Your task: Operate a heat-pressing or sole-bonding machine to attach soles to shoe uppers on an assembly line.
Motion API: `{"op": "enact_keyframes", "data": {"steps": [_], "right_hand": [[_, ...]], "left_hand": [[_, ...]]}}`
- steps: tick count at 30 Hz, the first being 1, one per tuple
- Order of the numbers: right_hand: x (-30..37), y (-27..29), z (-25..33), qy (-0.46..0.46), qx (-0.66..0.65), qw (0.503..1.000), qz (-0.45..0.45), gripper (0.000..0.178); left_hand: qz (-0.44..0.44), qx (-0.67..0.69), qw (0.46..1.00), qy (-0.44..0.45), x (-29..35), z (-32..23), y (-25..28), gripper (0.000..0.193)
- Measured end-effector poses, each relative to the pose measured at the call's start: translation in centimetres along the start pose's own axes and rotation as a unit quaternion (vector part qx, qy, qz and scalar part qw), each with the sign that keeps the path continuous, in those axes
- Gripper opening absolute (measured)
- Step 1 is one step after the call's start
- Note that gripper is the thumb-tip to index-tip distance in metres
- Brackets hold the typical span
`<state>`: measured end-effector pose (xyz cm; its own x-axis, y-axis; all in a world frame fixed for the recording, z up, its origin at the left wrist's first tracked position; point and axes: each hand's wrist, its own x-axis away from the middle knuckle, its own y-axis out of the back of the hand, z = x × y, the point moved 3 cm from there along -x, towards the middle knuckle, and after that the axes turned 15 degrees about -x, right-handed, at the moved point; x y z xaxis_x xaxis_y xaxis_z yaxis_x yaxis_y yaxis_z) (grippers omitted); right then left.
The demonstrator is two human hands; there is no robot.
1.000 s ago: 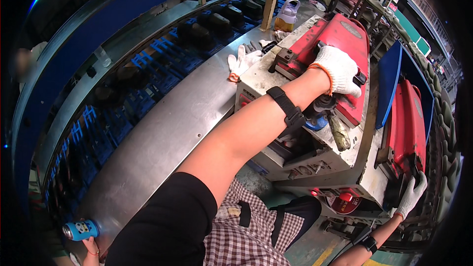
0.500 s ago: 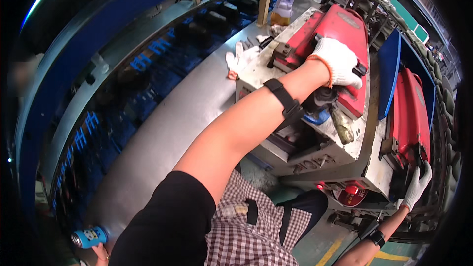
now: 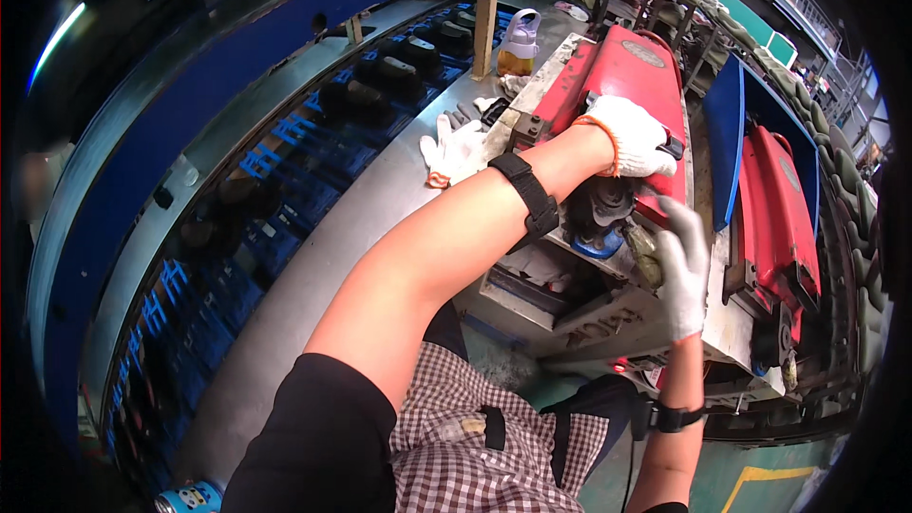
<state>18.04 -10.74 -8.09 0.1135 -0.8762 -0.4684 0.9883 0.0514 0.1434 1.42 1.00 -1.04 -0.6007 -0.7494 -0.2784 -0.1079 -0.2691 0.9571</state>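
My left hand [image 3: 629,138], in a white knit glove, is closed around a black handle [image 3: 672,146] on the front of a red machine cover [image 3: 632,66]. Below that cover sits a dark, rounded part [image 3: 608,199] on a blue base [image 3: 600,243]; I cannot make out what it is. My right hand [image 3: 684,271], also gloved in white, is raised in front of the machine, right of the dark part. Its fingers are stretched out and hold nothing visible. A worn yellowish pad or cloth [image 3: 643,255] hangs by the base, partly behind my right fingers.
A second red cover [image 3: 774,199] beside a blue panel [image 3: 729,147] stands at the right. A loose white glove [image 3: 456,147] and a jug of amber liquid [image 3: 518,46] lie along the metal bench edge. Left runs a conveyor [image 3: 275,228] carrying dark shoes. A blue can [image 3: 190,497] is lower left.
My right hand has left the second red cover and come left and up to the nearer machine. My left hand keeps hold of the handle. The view has shifted slightly.
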Motion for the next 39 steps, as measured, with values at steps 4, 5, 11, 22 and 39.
{"op": "enact_keyframes", "data": {"steps": [4, 5, 11, 22, 39], "right_hand": [[2.1, -3.5, -1.6, -0.015, -0.191, 0.98, 0.055, 0.024], [2.8, -4.6, -1.0, 0.042, -0.097, 0.989, 0.102, 0.02], [3.6, -10.8, 1.0, 0.243, 0.197, 0.938, 0.149, 0.042], [-1.0, -7.9, 3.5, 0.254, 0.183, 0.9, 0.302, 0.04], [-23.2, -6.2, -11.5, -0.116, 0.447, 0.851, 0.251, 0.12]], "left_hand": [[0.014, -0.012, 1.0, -0.009, -0.2, 0.3, -0.3, 0.053], [0.015, 0.0, 1.0, -0.012, 0.1, 0.3, -0.1, 0.051], [0.03, -0.007, 0.998, -0.052, -0.2, 0.9, 0.3, 0.046], [-0.046, -0.054, 0.996, -0.05, -2.9, 2.9, 6.6, 0.052], [-0.45, -0.101, 0.884, -0.073, -1.1, 5.2, 9.7, 0.051]]}}
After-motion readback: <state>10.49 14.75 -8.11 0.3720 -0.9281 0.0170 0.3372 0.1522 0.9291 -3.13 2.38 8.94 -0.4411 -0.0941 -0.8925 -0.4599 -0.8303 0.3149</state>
